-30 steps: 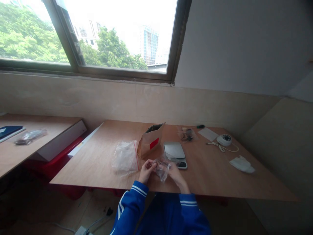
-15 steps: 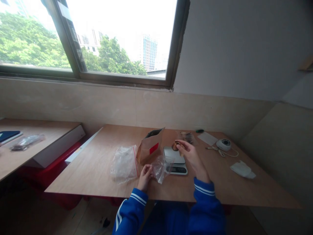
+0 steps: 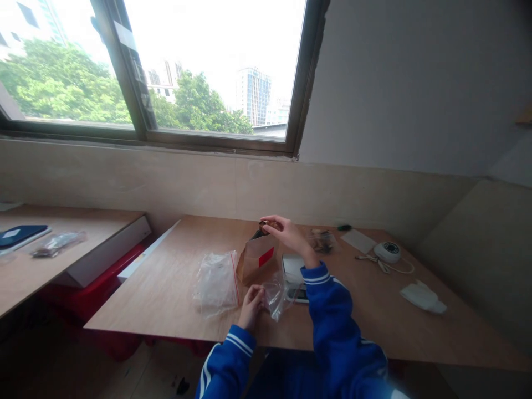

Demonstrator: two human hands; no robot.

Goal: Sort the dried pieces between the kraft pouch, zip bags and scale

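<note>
My right hand is closed round small brown pieces, whose kind I cannot make out. It is just above the mouth of an upright kraft paper bag with a red label. My left hand pinches the edge of a clear plastic bag in front of the paper bag. Behind that plastic stands a white kitchen scale, partly covered by my right sleeve. To the left lies a stack of clear zip bags with a red seal line.
Behind the scale is a clear bag with brown pieces. A white dome camera with its cable, a paper sheet and a crumpled white tissue lie on the right. Across a gap, another table stands at left.
My right hand has moved left with the brown pieces, from over the scale to the paper bag's mouth. My left hand still pinches the plastic bag. The view has shifted slightly.
</note>
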